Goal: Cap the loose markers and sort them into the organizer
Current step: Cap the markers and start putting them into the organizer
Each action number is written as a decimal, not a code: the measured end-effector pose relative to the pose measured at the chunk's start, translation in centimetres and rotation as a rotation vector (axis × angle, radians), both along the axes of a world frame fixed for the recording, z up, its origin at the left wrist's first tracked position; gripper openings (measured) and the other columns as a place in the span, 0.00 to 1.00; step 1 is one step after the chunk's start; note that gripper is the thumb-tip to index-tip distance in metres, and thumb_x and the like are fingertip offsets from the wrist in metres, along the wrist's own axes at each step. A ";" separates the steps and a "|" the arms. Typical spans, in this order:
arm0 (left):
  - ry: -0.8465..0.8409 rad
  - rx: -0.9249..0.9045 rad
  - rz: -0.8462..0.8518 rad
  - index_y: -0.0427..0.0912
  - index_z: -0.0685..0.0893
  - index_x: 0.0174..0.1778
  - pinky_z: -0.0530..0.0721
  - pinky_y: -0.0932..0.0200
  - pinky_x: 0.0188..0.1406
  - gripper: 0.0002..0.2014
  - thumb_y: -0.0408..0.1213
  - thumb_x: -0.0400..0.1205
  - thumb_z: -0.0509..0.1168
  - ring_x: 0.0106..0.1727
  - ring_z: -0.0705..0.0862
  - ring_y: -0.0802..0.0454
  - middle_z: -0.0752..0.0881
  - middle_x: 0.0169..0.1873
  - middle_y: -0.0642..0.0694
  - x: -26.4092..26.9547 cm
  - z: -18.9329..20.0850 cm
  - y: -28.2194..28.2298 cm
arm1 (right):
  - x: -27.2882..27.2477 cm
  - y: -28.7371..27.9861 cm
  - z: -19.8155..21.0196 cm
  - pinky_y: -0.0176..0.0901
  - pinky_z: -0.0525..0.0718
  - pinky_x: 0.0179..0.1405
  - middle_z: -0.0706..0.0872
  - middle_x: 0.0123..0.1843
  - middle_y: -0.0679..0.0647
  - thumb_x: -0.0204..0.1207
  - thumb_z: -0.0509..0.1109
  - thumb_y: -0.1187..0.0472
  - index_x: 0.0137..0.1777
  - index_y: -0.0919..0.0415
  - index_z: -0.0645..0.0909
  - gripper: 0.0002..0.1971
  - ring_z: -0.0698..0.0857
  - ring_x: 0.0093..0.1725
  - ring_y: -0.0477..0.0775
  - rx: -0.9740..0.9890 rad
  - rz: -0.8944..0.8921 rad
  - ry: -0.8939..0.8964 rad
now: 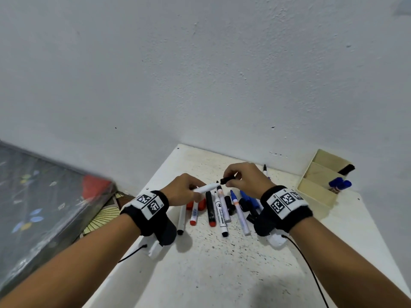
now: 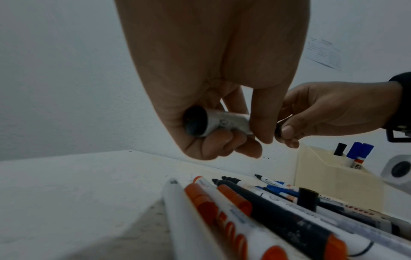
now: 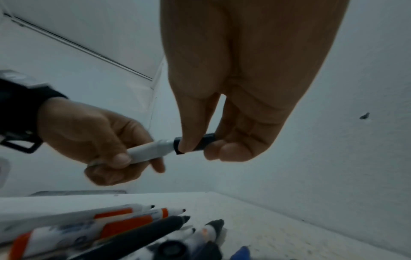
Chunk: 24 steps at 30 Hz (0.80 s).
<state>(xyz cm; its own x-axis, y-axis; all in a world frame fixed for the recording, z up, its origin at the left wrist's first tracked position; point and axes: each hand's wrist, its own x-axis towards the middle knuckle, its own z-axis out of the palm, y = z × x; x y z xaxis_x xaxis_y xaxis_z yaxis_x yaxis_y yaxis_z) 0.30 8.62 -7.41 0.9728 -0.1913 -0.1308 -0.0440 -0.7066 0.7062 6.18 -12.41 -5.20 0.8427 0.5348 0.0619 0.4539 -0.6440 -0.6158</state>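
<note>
Three capped markers [image 1: 340, 184] stand in the organizer [image 1: 320, 192] at two o'clock, many wait, while left hand [image 1: 184, 187] grips a white marker [image 1: 205, 188] and right hand [image 1: 242, 176] pinches its black cap [image 1: 228, 180].

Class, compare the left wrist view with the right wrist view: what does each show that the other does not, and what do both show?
Only the left wrist view shows the cream box-shaped organizer with blue-capped markers standing in it. Only the right wrist view shows the black marker cap meeting the white marker barrel. Both show the left hand gripping that barrel, the right hand pinching the cap, and loose markers on the table.
</note>
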 end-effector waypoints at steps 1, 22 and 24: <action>0.001 -0.007 -0.002 0.55 0.82 0.26 0.65 0.66 0.25 0.15 0.31 0.74 0.71 0.21 0.69 0.62 0.74 0.16 0.59 0.0 0.0 -0.4 | -0.3 0.2 -0.3 0.25 0.73 0.33 0.85 0.39 0.47 0.71 0.75 0.68 0.45 0.61 0.87 0.04 0.77 0.32 0.38 0.001 0.012 -0.006; 0.023 -0.039 -0.002 0.50 0.86 0.35 0.67 0.74 0.22 0.09 0.29 0.76 0.70 0.19 0.72 0.65 0.77 0.15 0.62 0.0 -0.2 -0.6 | 1.1 -3.0 -1.9 0.43 0.82 0.48 0.81 0.50 0.49 0.70 0.76 0.62 0.52 0.54 0.85 0.10 0.83 0.50 0.51 -0.466 -0.126 0.068; 0.026 -0.039 0.004 0.52 0.85 0.32 0.68 0.71 0.24 0.12 0.30 0.76 0.70 0.20 0.72 0.65 0.77 0.16 0.61 0.1 -0.4 -0.6 | 0.4 -3.1 -1.9 0.44 0.81 0.48 0.77 0.49 0.46 0.66 0.80 0.57 0.54 0.52 0.84 0.16 0.81 0.50 0.51 -0.576 -0.076 0.087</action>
